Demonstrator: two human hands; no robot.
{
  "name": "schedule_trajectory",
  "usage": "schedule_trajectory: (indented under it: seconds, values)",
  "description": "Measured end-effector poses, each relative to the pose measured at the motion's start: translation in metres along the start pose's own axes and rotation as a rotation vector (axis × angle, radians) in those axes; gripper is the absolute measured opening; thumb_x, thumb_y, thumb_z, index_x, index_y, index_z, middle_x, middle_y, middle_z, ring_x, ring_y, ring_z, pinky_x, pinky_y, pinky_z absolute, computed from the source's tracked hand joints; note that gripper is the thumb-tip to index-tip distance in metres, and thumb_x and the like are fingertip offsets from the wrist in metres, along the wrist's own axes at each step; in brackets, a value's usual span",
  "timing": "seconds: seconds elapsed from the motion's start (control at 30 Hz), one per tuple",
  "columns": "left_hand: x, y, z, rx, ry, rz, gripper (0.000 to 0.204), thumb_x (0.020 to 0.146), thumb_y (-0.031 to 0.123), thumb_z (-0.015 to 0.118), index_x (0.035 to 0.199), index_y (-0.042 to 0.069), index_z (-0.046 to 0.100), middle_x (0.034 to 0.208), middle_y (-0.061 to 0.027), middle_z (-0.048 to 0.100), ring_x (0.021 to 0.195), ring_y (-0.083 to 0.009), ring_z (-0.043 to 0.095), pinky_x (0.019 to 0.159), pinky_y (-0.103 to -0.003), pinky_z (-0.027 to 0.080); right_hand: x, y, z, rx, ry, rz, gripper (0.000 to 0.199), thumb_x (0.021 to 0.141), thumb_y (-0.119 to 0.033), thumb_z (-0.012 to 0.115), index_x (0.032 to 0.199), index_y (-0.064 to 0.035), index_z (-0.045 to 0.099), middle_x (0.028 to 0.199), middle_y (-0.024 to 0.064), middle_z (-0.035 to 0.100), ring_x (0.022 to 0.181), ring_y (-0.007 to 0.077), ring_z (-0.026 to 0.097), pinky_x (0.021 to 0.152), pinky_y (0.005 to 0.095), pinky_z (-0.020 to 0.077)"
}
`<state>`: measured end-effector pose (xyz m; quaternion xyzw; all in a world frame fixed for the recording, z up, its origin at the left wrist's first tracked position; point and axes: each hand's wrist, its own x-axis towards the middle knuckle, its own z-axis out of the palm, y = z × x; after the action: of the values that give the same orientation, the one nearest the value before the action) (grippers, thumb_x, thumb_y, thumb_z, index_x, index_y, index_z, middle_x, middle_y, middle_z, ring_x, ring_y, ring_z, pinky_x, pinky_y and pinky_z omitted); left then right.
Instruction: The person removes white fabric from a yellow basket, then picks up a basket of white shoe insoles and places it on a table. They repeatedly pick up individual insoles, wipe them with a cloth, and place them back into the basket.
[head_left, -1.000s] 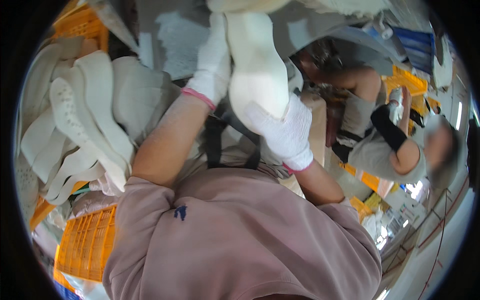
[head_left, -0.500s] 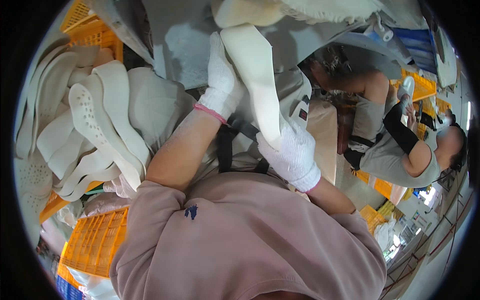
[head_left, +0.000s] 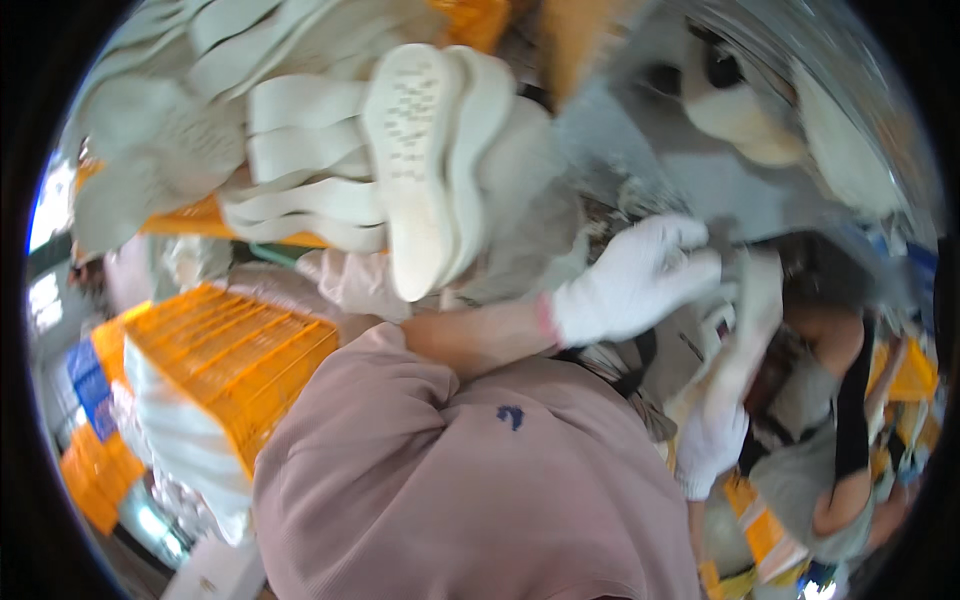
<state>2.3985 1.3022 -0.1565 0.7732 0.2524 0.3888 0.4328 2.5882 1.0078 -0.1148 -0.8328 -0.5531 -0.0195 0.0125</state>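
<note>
White shoe soles [head_left: 415, 160] lie in a pile at the upper left, one of them showing small holes near its wide end. My right hand [head_left: 712, 447], in a white knit glove, grips the lower end of another white sole [head_left: 757, 305], which stands upright and is blurred by motion. My left hand [head_left: 635, 280], gloved the same way, hovers between the pile and that sole. Its fingers are curved and apart, and I see nothing in them. Both gloves are smeared by movement.
Orange plastic crates [head_left: 270, 345] stand at the left, one with a white sheet over its side. A grey work surface [head_left: 640, 150] with light scraps lies ahead. At the right sits a co-worker [head_left: 815, 470] in grey, close to my right hand.
The view has swung left, bringing the pile and crates further in. My left hand has come off the sole's far end and opened; the right hand still grips the sole.
</note>
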Motion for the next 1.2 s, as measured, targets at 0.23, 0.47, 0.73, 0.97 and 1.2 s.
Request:
schedule_trajectory:
  seconds: [0.23, 0.47, 0.73, 0.97, 1.2]
  values:
    - [-0.052, 0.019, -0.211, 0.908, 0.144, -0.77, 0.043, 0.104, 0.038, 0.07, 0.096, -0.005, 0.07, 0.076, -0.0143, 0.071, 0.07, -0.0286, 0.066, 0.07, -0.041, 0.054, 0.066, -0.046, 0.0, 0.363, -0.032, -0.106, 0.039, 0.097, -0.01, 0.073, 0.135, -0.0036, 0.073, 0.107, 0.0198, 0.073, 0.097, 0.0383, 0.066, 0.082, 0.0515, 0.0529]
    - [-0.058, 0.014, -0.256, 0.452, 0.116, -0.55, 0.035, 0.109, 0.029, 0.059, 0.092, -0.001, 0.064, 0.082, -0.0185, 0.061, 0.077, -0.0376, 0.059, 0.071, -0.043, 0.049, 0.19, -0.298, -0.02, 1.007, -0.196, -0.606, 0.096, 0.082, -0.039, 0.09, 0.159, -0.0022, 0.047, 0.145, 0.0264, 0.062, 0.138, 0.0407, 0.058, 0.118, 0.0486, 0.0457]
    - [-0.103, 0.071, -0.207, 0.312, 0.469, -0.389, 0.092, 0.08, 0.023, 0.091, 0.155, 0.002, 0.041, 0.149, -0.023, 0.051, 0.137, -0.0284, 0.052, 0.113, -0.043, 0.044, 0.189, -0.301, -0.05, 1.392, -0.551, -0.47, 0.097, 0.071, -0.028, 0.097, 0.15, -0.0013, 0.049, 0.135, 0.0189, 0.068, 0.127, 0.0315, 0.068, 0.107, 0.0417, 0.0551]
    - [-0.118, 0.074, -0.201, -0.754, 0.746, -0.701, 0.097, 0.082, 0.025, 0.09, 0.161, 0.001, 0.039, 0.145, -0.0212, 0.058, 0.132, -0.0317, 0.059, 0.112, -0.045, 0.05, 0.186, -0.24, -0.05, 1.785, -1.016, -0.326, 0.077, 0.07, -0.026, 0.094, 0.135, 0.0026, 0.064, 0.132, 0.0148, 0.07, 0.118, 0.0263, 0.069, 0.101, 0.0417, 0.0562]
    - [-0.081, 0.058, -0.249, 0.456, 0.435, -0.301, 0.09, 0.093, 0.037, 0.083, 0.165, 0.006, 0.038, 0.158, -0.0241, 0.049, 0.139, -0.0357, 0.056, 0.116, -0.049, 0.047, 0.192, -0.115, -0.019, 0.64, -0.506, -0.607, 0.056, 0.079, -0.013, 0.074, 0.133, 0.0026, 0.068, 0.117, 0.028, 0.073, 0.105, 0.0466, 0.07, 0.091, 0.0494, 0.0568]
